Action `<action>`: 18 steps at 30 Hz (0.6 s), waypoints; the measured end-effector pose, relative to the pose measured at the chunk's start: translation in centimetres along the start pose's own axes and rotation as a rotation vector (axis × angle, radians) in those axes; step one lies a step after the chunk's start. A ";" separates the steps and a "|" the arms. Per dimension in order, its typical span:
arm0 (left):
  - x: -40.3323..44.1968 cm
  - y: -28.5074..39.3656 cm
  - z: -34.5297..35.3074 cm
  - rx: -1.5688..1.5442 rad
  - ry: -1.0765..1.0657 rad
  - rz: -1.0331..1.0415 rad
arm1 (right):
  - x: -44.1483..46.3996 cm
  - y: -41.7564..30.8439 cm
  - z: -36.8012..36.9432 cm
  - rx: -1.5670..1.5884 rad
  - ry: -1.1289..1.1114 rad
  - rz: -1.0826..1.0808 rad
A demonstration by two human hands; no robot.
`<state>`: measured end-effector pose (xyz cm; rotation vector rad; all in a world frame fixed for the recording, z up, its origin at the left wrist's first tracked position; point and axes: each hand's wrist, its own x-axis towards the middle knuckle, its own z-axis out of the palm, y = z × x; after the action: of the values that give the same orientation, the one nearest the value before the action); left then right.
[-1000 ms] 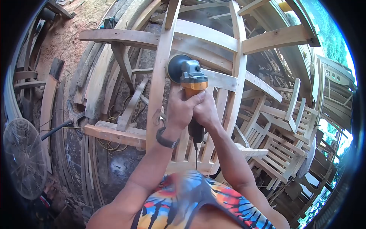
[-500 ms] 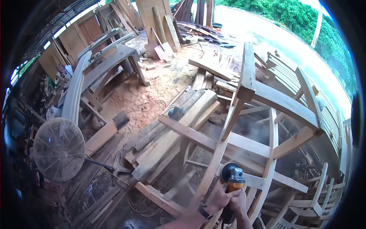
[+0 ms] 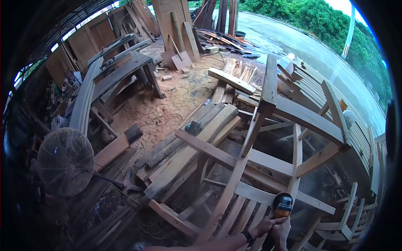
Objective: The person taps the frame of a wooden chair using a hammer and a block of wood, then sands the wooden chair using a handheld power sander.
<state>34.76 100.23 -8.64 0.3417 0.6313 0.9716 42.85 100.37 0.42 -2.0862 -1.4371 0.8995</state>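
Clock centred on the grinder (image 3: 283,206), 12 = top of view. Grinder sits lower right of the view, over the right-hand upright of the wooden chair frame (image 3: 295,175) — disc (image 3: 282,198) up front at 12, actual contact edge hidden. Both hands wrapped on the tool: left hand (image 3: 264,226) clasps at 8, just behind the orange section; right hand (image 3: 280,229) grips beside it at 6, fingers partly hidden, hands touching. Dark band (image 3: 248,236) on the left wrist. Frame's curved crossbar (image 3: 253,193) between 9 and 10, back slats (image 3: 233,214) hanging under it toward 8. More slatted chairs (image 3: 335,228) near, 3 to 4. Stacked timber (image 3: 209,129) at 10-11, sawdust (image 3: 153,121) beyond it. Caged fan (image 3: 66,162) well off at 9 — blades too faint to judge. Workbench (image 3: 125,73) far out at 10, two shovels (image 3: 181,60) at 11, road (image 3: 276,31) at 12, greenery (image 3: 307,16) behind it.
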 end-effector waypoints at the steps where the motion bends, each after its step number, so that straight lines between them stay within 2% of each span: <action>1: -0.3 0.3 -1.1 -0.043 -0.037 0.021 | -0.3 -1.3 0.7 -0.025 -0.041 -0.026; 2: -0.6 0.9 -2.4 -0.026 -0.009 0.039 | 0.2 -0.6 2.0 0.076 -0.086 -0.092; 3: -2.5 3.1 -2.0 0.029 0.092 0.149 | 0.7 -0.3 3.3 0.010 -0.126 -0.042; 4: -3.1 3.7 -3.2 0.165 0.214 0.190 | -0.2 -2.9 4.3 0.052 -0.145 -0.050; 5: -3.1 4.0 -4.5 0.125 0.230 0.362 | 0.0 -3.0 5.7 0.134 -0.258 -0.068; 6: -5.3 6.7 -4.8 0.408 0.404 0.191 | 0.9 -0.7 8.0 0.221 -0.315 -0.154; 7: -7.3 9.8 -3.0 0.329 0.437 0.395 | 0.3 -3.2 8.0 0.172 -0.411 -0.140; 8: -7.4 10.4 -3.2 0.331 0.452 0.530 | 0.3 -1.9 9.7 0.189 -0.359 -0.191; 9: -8.1 10.0 -4.5 0.298 0.485 0.324 | -0.3 -3.6 9.7 0.165 -0.489 -0.069; 10: -8.1 10.0 -4.6 0.311 0.491 0.301 | -0.8 -3.9 9.8 0.222 -0.377 -0.146; 11: -7.9 10.1 -4.6 0.353 0.460 0.367 | 0.1 -2.5 10.3 0.149 -0.405 -0.133; 12: -7.9 9.1 -4.4 0.338 0.458 0.341 | -0.2 -1.1 9.5 0.135 -0.405 -0.106; 14: -6.5 7.4 -4.2 0.387 0.470 0.199 | -0.5 -3.3 7.5 0.146 -0.331 -0.101; 15: -4.9 4.8 -5.2 0.374 0.454 0.203 | 0.1 -1.7 7.6 0.189 -0.330 -0.097; 18: -5.8 7.6 -3.8 0.373 0.477 0.196 | 0.2 -3.8 7.1 0.135 -0.337 -0.099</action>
<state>24.95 99.31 -5.51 0.5134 1.2394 1.1333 35.26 101.88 -1.90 -1.8095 -1.5786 1.3160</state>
